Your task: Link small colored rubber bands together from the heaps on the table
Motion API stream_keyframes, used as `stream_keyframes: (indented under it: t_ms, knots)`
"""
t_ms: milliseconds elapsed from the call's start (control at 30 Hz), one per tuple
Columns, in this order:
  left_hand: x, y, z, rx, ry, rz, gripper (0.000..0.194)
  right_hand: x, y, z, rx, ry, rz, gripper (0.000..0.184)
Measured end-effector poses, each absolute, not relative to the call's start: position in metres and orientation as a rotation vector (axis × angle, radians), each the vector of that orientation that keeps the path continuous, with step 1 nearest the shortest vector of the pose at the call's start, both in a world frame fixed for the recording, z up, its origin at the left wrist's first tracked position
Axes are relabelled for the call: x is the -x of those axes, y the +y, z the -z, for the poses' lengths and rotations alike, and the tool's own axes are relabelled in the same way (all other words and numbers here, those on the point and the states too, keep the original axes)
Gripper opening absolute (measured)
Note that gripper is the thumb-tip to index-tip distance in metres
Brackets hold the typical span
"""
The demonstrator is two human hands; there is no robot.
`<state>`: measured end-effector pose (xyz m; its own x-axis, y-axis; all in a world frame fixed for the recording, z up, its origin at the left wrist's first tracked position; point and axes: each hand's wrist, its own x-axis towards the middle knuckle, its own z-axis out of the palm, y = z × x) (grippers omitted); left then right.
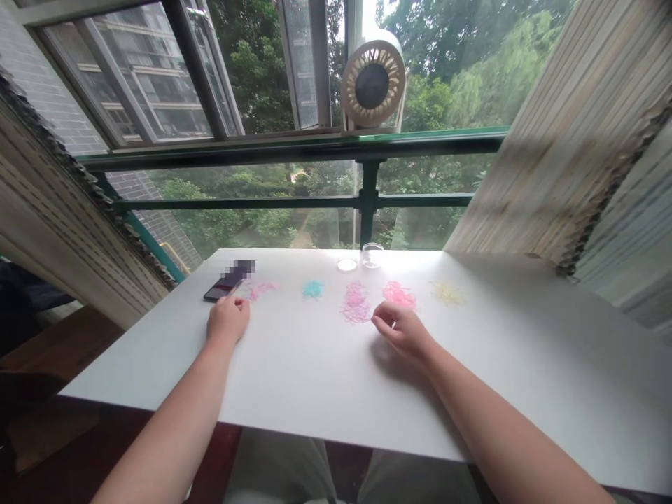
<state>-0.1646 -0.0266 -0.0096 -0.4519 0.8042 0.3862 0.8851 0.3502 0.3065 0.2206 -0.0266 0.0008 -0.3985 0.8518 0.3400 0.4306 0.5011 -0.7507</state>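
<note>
Curled with its fingertips close together, the right hand [403,333] hovered low over the white worktop [304,371], its tips by the lower right edge of the purple pile [355,304]. Whether a strand was caught between them was too small to tell. Its knuckles lay just in front of the bright pink pile [399,295], partly covering it from view.

The left hand [227,322], fingers folded inward, rested on the worktop near the lower end of the dark phone [225,283]; what it held, if anything, could not be made out.

Five loose heaps of fine coloured strands ran in a rough row. Beside the phone came the light pink pile [262,288], thinly scattered, then the compact turquoise pile [313,289], the purple one, the bright pink one and, farthest right, the sparse yellow pile [448,292]. Behind the purple and bright pink heaps, near the far edge, a clear round container [373,257] stood just beside a flat round disc [347,264]. Beyond the worktop, a white fan [372,84] stood above the green railing [315,149].
</note>
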Motion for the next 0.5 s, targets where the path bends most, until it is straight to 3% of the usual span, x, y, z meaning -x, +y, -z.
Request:
stream_keyframes:
  t_ms: [267,500]
  knots:
    - [0.099,-0.027,-0.011,2.034,-2.050,1.231,0.023,-0.218,-0.028,-0.001,1.035,-2.002,-0.758,0.007]
    - [-0.007,-0.025,-0.026,2.802,-1.568,1.336,0.014,-0.219,-0.024,0.003,1.023,-1.924,-0.803,0.006]
